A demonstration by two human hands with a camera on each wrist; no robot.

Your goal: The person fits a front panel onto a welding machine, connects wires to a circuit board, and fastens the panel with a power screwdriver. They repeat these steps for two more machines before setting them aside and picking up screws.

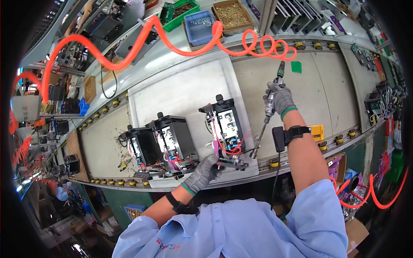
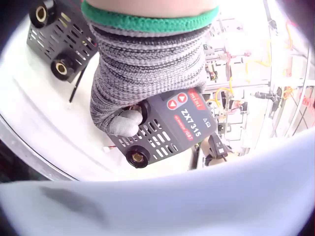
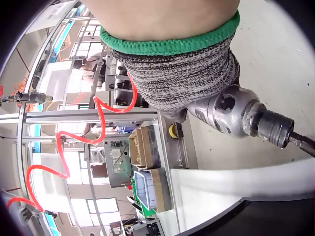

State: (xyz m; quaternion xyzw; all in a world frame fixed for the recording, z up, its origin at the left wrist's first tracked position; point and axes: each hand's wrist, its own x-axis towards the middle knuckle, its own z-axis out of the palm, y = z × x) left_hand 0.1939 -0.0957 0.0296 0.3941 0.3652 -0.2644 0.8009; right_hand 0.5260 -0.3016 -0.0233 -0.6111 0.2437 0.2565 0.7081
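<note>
Front panel (image 2: 171,129) marked ZX7 315 is gripped in our left hand (image 1: 202,174), which curls over its slotted face, by the near edge of the bench (image 1: 314,94) beside a black unit (image 1: 235,120). We wrap our right hand (image 1: 282,99) round the power driver (image 1: 269,105), its long shank (image 1: 260,136) slanting down near the panel.

Gloves (image 2: 147,69) gry/blk marl w/ grn cuffs (image 2: 147,23); panel (image 2: 182,137) dk gry/red/wht; shirt (image 1: 232,232) lt blue, 6 o'clock; hose (image 1: 115,66) orange-red, 11 o'clock.
</note>
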